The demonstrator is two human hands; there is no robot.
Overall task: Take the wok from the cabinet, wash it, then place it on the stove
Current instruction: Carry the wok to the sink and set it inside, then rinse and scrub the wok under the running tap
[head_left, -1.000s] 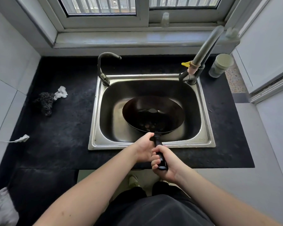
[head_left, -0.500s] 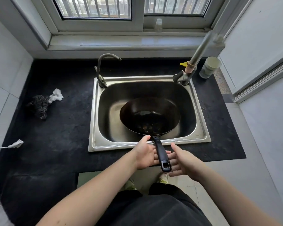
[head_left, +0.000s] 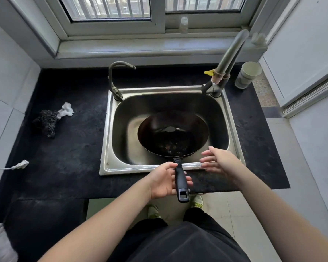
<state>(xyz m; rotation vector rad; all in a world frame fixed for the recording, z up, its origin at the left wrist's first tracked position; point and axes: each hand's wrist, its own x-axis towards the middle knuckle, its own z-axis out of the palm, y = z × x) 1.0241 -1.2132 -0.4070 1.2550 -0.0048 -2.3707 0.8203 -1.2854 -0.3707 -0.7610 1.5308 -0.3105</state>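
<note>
A second ago both hands were wrapped round the wok's handle; now the right hand has let go and drifted off to the right, over the near right rim of the sink, its fingers straight and spread, holding nothing. The left hand has loosened too: its fingers lie under and beside the handle, lightly curled, the thumb up near the top of the grip, more a cradle than a firm clasp.

The wok sits in the basin beyond the left fingertips, its bowl tilted a little toward the person, the handle crossing the near rim and jutting out over the counter edge. Dark specks of residue lie in the bowl just ahead of the handle root. No water is running that I can see.

The step in hand looks like starting the wash. To do it well, the left fingers should close fully round the handle before anything else, since the wok rests on a curved bottom and will likely rock. The free right hand is best sent to the tall faucet, up and beyond its fingertips. The scouring pad lies on the counter, far left of the left hand, so it probably calls for a swap of grip.
</note>
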